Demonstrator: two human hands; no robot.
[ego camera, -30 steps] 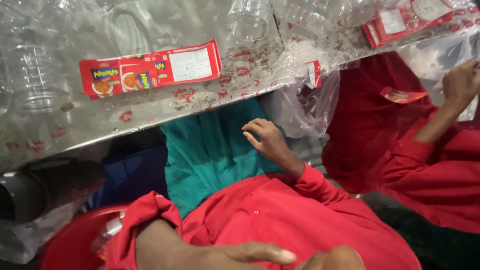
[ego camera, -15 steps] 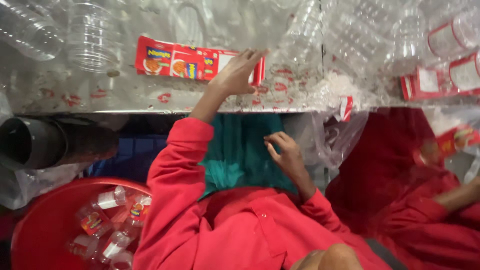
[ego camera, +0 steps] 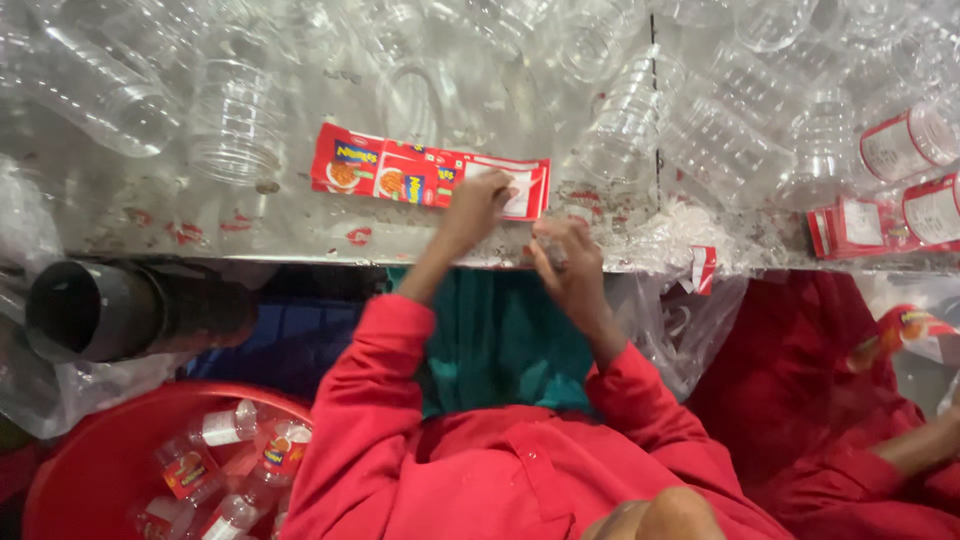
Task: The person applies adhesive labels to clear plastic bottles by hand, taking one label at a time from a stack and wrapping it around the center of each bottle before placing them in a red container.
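The left hand (ego camera: 478, 205) lies fingers-down on the white end of a red label strip (ego camera: 425, 180) spread flat on the metal table (ego camera: 150, 225). Just beside it, the right hand (ego camera: 568, 255) is curled at the table edge; what it pinches, I cannot tell. To peel cleanly, I would press the strip flat and lift from one corner.

Lower left, a red tub (ego camera: 90, 470) holds labelled bottles (ego camera: 225, 428). Clear bottles (ego camera: 235, 125) crowd the table. More red-and-white labels (ego camera: 855, 225) lie at the right.
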